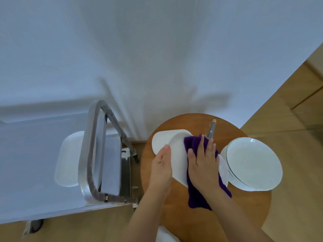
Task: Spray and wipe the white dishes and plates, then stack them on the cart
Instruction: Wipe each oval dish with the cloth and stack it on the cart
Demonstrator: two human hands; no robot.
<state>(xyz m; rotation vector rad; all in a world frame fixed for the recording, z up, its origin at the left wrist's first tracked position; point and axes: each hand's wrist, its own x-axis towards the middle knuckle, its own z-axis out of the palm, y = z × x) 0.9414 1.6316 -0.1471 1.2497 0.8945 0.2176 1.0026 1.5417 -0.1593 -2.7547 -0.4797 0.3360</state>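
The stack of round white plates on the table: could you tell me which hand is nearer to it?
Right. The right hand presses the purple cloth beside the stack of round plates; the left hand steadies the oblong dish farther away.

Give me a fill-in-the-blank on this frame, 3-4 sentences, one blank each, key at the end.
1. The right hand presses a cloth of ____ colour onto the oblong white dish.
2. The left hand steadies that dish by its ____ edge.
3. The stack of round plates sits on the ____ table, to the right of the dish.
4. One white dish already lies on the ____.

Missing words: purple; left; round wooden; cart
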